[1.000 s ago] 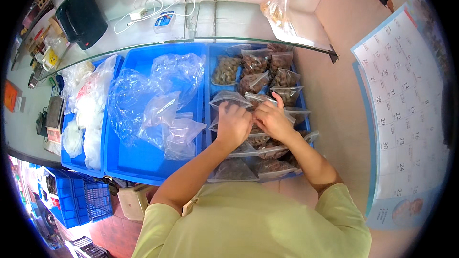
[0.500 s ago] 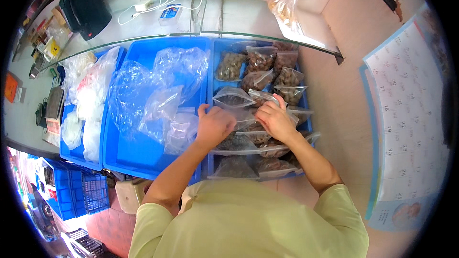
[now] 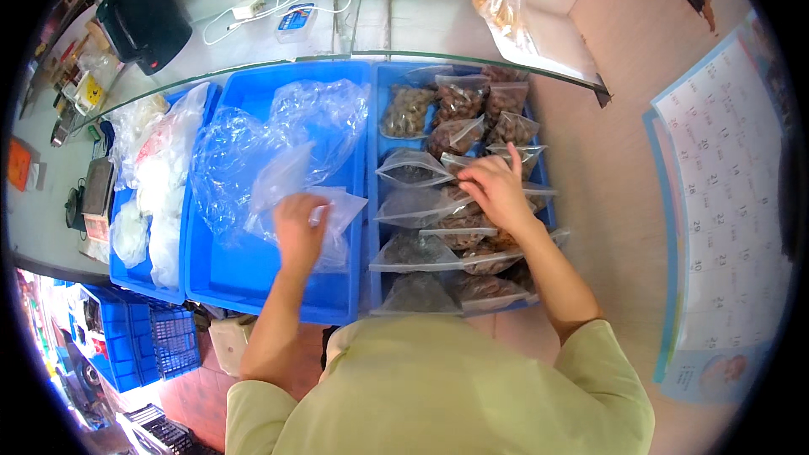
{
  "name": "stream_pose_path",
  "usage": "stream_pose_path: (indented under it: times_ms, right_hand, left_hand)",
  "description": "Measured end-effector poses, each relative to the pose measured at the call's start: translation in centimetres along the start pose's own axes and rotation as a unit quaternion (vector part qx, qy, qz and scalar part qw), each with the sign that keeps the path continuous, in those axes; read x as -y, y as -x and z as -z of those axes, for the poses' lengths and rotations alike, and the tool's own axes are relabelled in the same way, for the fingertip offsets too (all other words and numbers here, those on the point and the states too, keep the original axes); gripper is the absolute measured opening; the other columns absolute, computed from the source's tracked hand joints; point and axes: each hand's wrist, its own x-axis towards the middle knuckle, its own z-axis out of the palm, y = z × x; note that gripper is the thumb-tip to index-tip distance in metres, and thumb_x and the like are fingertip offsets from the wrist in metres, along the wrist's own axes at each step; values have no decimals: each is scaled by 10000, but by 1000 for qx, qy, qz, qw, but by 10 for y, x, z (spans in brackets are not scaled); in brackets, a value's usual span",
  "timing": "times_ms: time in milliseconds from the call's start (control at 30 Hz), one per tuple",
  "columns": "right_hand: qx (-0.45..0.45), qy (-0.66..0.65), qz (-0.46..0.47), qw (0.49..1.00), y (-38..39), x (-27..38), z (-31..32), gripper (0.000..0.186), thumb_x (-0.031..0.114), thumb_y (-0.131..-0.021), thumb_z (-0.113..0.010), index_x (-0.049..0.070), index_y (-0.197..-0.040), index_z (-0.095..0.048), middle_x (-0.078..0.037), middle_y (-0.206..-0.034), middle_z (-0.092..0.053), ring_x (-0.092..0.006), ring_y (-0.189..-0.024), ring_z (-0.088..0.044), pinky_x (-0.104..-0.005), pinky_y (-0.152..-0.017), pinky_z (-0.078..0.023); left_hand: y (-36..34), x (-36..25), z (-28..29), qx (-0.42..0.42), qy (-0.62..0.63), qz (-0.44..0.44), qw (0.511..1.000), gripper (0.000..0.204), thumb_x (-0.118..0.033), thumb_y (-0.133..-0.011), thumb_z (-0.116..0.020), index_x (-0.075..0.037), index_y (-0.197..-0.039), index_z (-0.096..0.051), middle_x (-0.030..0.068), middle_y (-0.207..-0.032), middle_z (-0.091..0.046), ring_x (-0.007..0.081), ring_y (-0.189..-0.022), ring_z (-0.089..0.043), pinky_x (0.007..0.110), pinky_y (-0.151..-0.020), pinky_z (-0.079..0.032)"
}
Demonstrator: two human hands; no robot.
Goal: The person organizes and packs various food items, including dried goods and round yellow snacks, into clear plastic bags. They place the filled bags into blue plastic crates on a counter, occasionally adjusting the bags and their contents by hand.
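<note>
My left hand (image 3: 298, 226) is over the middle blue tray (image 3: 244, 282), fingers bent around the edge of a clear empty zip bag (image 3: 340, 212). Another flat clear bag (image 3: 281, 179) lies beside its fingertips. My right hand (image 3: 499, 192) hovers over the right blue tray (image 3: 383, 76), index finger raised and the others apart, nearest a zip bag of brown pieces (image 3: 462, 221). Left of it are a bag with dark contents (image 3: 413, 170) and a cloudy-looking bag (image 3: 411, 206). Part of the bag under my right hand is hidden.
More filled bags (image 3: 408, 111) stand in rows in the right tray. Crumpled clear plastic (image 3: 227, 160) lies in the middle tray, and white plastic bags (image 3: 162, 177) fill the left one. A glass shelf edge (image 3: 278, 67) runs behind the trays; a calendar (image 3: 716, 194) hangs at right.
My left hand has moved left from the filled bags to the empty bags in the middle tray, where one bag's edge has shifted. My right hand stays nearby, its index finger now lifted.
</note>
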Motion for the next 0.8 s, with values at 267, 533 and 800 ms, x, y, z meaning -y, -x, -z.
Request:
stream_pose_path:
  times_ms: [267, 533, 800]
  right_hand:
    - [-43, 90, 46, 994, -37, -13, -26, 96, 126, -722, -759, 118, -730, -664, 7, -741, -592, -216, -875, -590, -562, -1143, -228]
    - [-41, 90, 56, 994, -38, -20, -22, 62, 170, -760, -745, 141, -777, -693, 21, -794, -615, -187, -918, -594, -578, -1161, -198]
    - [-29, 93, 65, 993, -39, -22, -24, 98, 121, -757, -732, 123, -825, -662, 0, -831, -585, -206, -950, -570, -585, -1159, -176]
  left_hand:
    - [-73, -36, -61, 35, 79, -104, 991, 44, -124, -818, -677, -84, -837, -673, 88, -855, -651, 322, -820, -622, 440, -727, -478]
    - [-77, -30, -59, 84, 52, -113, 989, 136, -128, -797, -711, -89, -924, -684, 90, -902, -650, 320, -888, -610, 428, -764, -481]
    - [-95, -102, -62, 65, 26, -191, 979, 459, -213, -681, -822, -130, -1102, -660, 48, -1073, -609, 286, -1078, -543, 484, -968, -373]
